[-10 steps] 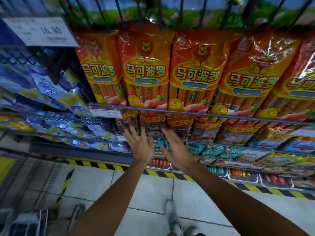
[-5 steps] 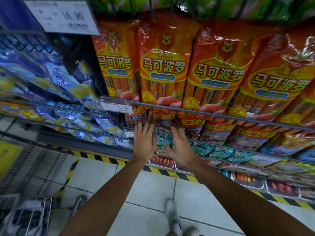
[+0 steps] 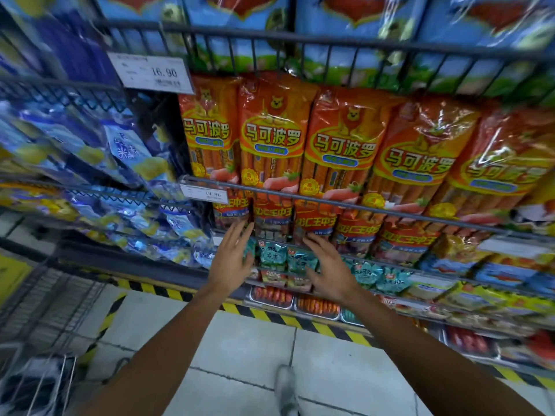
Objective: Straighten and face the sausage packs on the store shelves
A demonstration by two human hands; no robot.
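Observation:
Tall orange sausage packs (image 3: 271, 139) stand side by side behind a wire shelf rail (image 3: 360, 207). Under that rail sits a row of shorter red and orange sausage packs (image 3: 313, 223). My left hand (image 3: 232, 259) is raised in front of this lower row with straight fingers, its tips near the leftmost short pack. My right hand (image 3: 332, 267) is spread open just right of it, below the short packs and in front of small teal packets (image 3: 273, 255). Neither hand holds anything.
Blue and yellow bags (image 3: 90, 163) slump on the wire shelves to the left. Price tags (image 3: 151, 73) hang on the rails. Trays of red sausages (image 3: 271, 295) sit on the bottom shelf above yellow-black floor tape (image 3: 270, 316). A wire cart (image 3: 39, 382) is at lower left.
The view has tilted upward, showing blue packs on the top shelf. Both hands have spread slightly apart and stay open in front of the lower row.

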